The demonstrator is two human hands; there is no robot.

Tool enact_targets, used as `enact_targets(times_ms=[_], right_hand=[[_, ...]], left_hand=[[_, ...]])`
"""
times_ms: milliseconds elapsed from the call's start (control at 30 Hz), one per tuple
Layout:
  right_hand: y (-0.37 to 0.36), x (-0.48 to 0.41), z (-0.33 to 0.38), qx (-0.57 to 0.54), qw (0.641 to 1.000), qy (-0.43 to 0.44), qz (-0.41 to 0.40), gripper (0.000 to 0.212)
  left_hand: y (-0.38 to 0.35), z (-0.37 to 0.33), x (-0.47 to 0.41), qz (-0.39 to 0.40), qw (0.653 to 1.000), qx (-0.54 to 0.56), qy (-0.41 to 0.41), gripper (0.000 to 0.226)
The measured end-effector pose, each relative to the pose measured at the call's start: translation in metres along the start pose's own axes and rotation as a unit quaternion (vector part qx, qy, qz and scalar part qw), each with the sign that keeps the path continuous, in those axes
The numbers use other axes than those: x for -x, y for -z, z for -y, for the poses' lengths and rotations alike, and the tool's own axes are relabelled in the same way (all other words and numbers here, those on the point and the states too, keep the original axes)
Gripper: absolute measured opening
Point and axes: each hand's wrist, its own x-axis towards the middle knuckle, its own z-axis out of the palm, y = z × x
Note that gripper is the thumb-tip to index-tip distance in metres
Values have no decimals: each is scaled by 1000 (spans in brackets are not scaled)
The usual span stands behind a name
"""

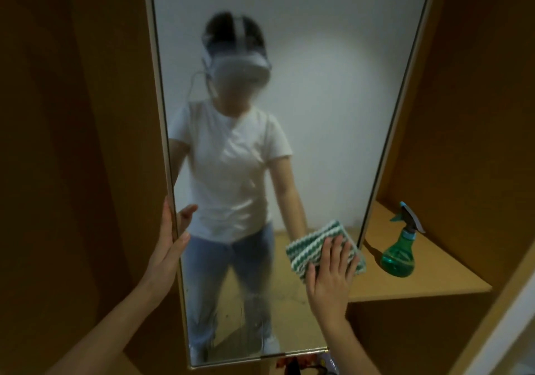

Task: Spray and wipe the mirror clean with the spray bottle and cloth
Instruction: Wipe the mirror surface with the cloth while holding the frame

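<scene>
A tall mirror (318,90) with a pale frame stands upright in front of me. Its glass looks hazy and streaked, most of all near the bottom. My left hand (169,241) grips the mirror's left edge, thumb on the glass. My right hand (330,273) presses a green-and-white striped cloth (315,247) flat against the glass near the lower right edge. A green spray bottle (401,250) with a teal trigger stands upright on a wooden shelf (434,276), just right of the mirror and apart from both hands.
Brown wooden panels (72,143) enclose the mirror on the left and right. The shelf's front edge runs out below the bottle. A white surface (515,331) shows at the lower right corner. Some dark and red items (301,366) lie below the mirror's bottom edge.
</scene>
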Motion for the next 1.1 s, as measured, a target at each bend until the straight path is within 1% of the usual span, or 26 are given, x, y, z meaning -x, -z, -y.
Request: enact_targets(times_ms=[100,200,267,367,433,567,667,767,867,967,1067,1100], right_hand=[[-10,44,-16,12,998,-30,51,61],[-7,34,-21,9,997,-41,60,62],[2,5,-19,-4,999,-31,33,61],[27,-59,-10,-9,999,24,-34,64],[48,-108,0,2,996,44,-76,67],[82,-183,22,-13,990,36,-139,63],[85,-190,26,-18,987,29,-154,62],[68,-156,13,-18,991,35,-129,62],[45,-99,-8,-27,996,52,-67,64],[24,-48,-26,-31,998,50,-10,60],[11,-11,-37,-8,998,52,25,59],[8,-4,-41,-4,998,50,34,59]], left_hand=[[0,-1,0,2,1000,15,-1,63],[-1,-5,1,6,1000,19,1,63],[-2,-6,1,5,1000,23,0,62],[-2,-4,2,3,1000,22,-4,62],[-1,-3,2,6,1000,21,-8,62],[-3,-3,1,1,1000,16,-11,61],[-5,1,0,-7,1000,6,-12,61],[-4,5,-1,-17,1000,-5,-1,61],[-6,6,-1,-36,999,-39,2,61],[-9,11,0,-47,997,-57,2,61],[-9,25,0,-63,997,-47,16,64],[-10,28,-1,-70,997,-36,4,64]])
